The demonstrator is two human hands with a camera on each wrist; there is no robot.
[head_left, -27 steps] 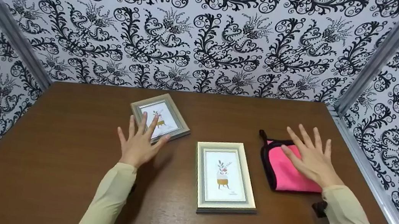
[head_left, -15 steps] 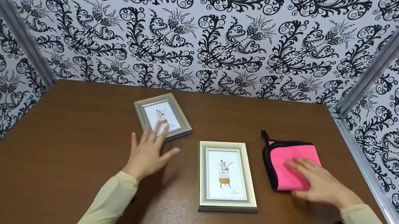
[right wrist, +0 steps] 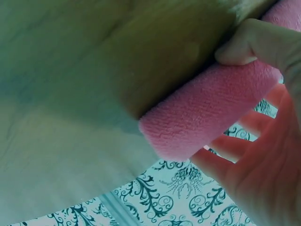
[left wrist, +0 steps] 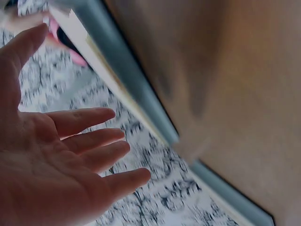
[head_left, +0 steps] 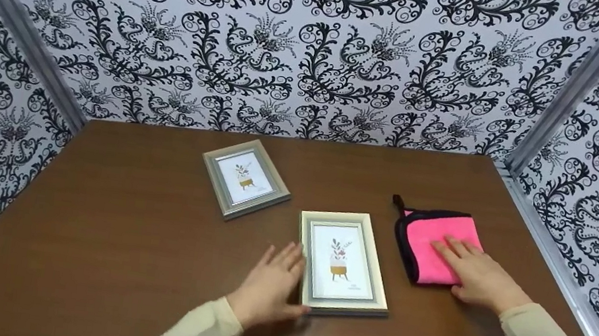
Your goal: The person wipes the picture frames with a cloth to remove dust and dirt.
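My left hand (head_left: 269, 291) is beside the left edge of a cream picture frame (head_left: 342, 263), which lies face up with a potted-plant print. Its fingers are extended, and the thumb is near the frame's lower left corner. In the left wrist view, the spread left hand (left wrist: 51, 160) faces the frame's side (left wrist: 136, 80); contact is unclear. My right hand (head_left: 484, 282) rests on a folded pink cloth (head_left: 433, 249) with black trim and a loop. Seen from the right wrist, the thumb is at the edge of the fluffy cloth (right wrist: 202, 108), with fairly straight fingers over its top.
A second, greyer picture frame (head_left: 246, 178) lies askew farther back on the brown table (head_left: 95, 222). Black-and-white patterned walls (head_left: 304, 47) enclose the back and sides, with metal posts (head_left: 560, 81) at the corners.
My left hand has moved from near the far picture frame, right and toward me, to the near frame's left side. My right hand has come down onto the pink cloth.
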